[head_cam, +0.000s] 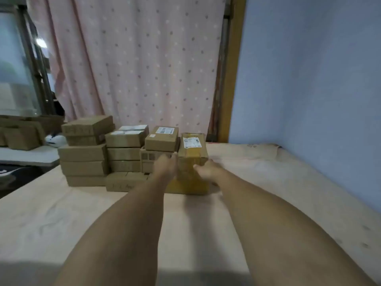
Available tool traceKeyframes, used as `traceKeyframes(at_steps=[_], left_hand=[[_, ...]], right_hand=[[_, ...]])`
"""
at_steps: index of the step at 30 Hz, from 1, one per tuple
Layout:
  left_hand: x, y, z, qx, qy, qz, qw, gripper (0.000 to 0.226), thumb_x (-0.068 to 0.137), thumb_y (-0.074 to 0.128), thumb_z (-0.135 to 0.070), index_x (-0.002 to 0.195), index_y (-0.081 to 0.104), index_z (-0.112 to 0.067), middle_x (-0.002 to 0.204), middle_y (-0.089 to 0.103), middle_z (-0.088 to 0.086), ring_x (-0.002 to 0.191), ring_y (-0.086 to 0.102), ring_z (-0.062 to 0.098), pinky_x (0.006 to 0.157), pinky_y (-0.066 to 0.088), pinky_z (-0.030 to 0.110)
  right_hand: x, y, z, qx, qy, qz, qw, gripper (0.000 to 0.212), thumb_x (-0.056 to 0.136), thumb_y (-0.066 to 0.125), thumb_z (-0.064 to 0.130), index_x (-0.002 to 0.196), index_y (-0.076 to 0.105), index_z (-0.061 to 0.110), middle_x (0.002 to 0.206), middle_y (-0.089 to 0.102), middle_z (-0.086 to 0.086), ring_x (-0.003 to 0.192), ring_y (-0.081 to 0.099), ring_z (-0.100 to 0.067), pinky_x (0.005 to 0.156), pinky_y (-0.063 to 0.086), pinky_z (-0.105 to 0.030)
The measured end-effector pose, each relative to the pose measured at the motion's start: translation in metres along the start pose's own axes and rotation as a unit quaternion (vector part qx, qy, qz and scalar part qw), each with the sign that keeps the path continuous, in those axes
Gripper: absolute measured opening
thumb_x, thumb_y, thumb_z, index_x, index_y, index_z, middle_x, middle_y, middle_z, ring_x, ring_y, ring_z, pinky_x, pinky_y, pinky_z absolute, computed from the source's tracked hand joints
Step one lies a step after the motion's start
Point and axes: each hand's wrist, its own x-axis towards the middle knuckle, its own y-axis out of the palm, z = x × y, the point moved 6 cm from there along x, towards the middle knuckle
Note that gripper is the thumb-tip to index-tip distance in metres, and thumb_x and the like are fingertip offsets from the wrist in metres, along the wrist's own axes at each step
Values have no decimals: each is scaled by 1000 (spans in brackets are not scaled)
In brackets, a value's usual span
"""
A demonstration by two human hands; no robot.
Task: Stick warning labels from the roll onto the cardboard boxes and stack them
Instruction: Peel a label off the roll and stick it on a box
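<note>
A cardboard box with a white label on top and yellowish tape sits on top of another box at the right end of the pile. My left hand grips its left side and my right hand grips its right front corner, both arms stretched forward. To its left stand several stacked cardboard boxes, some with white labels on top. No label roll is in view.
The boxes rest on a pale mattress-like surface. A pink dotted curtain hangs behind, with a blue wall on the right. More boxes lie on a low table at the far left.
</note>
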Motion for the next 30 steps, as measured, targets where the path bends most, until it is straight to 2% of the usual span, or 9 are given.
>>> traceKeyframes(at_steps=[3,5,8,11,15,19,22,26,30], left_hand=[[-9,7,-7,-65,-26,28,997,54,105,43,-48,136,54,-6,130,61,13,116,60,31,93,51,40],[-9,11,-15,-89,-31,41,995,54,105,43,-48,141,50,-8,134,58,13,120,58,31,101,51,46],[-1,17,-20,-98,-37,44,994,56,105,43,-47,146,45,-8,140,54,13,127,53,32,103,47,46],[7,26,-15,-113,-58,50,991,56,106,43,-46,146,44,-7,138,54,13,127,52,32,101,45,45],[13,34,-10,-134,-71,60,987,49,104,46,-47,133,55,-8,119,61,10,108,57,27,96,50,44],[15,34,-9,-161,-85,65,981,26,99,58,-29,115,60,-9,102,63,7,98,61,25,96,55,46],[12,35,-8,-202,-99,75,971,20,97,64,-26,110,58,-12,97,62,6,90,61,23,96,56,48],[7,38,-7,-233,-101,70,965,17,95,70,-27,99,60,-14,95,63,5,85,62,20,93,58,46],[-2,40,-5,-240,-94,60,964,13,93,73,-24,99,68,-13,100,67,8,92,67,24,86,62,45]], right_hand=[[0,-3,-9,22,9,-24,999,61,104,47,51,152,35,16,148,51,-11,132,53,-34,109,47,-49],[5,-9,-8,53,5,-31,998,63,105,45,50,155,29,16,153,47,-11,136,50,-34,109,45,-44],[7,-19,-1,81,7,-35,996,61,109,38,49,157,23,16,158,40,-10,140,45,-32,100,44,-39],[14,-19,1,98,14,-40,994,59,110,35,49,157,25,15,156,42,-10,138,47,-30,87,38,-34],[27,-12,0,132,11,-59,989,54,108,38,49,150,36,14,149,50,-10,130,53,-30,90,45,-37],[28,-15,-6,183,18,-86,979,46,108,43,44,143,40,14,144,53,-11,121,57,-29,82,45,-35],[26,-19,-14,232,22,-88,968,37,107,47,42,133,45,17,138,56,-9,105,53,-25,82,49,-37],[24,-23,-28,300,29,-100,948,24,103,59,37,117,51,19,131,58,-8,111,56,-29,99,54,-48],[20,-28,-37,320,25,-119,940,19,98,68,29,107,54,20,120,61,-5,105,58,-26,97,56,-46]])
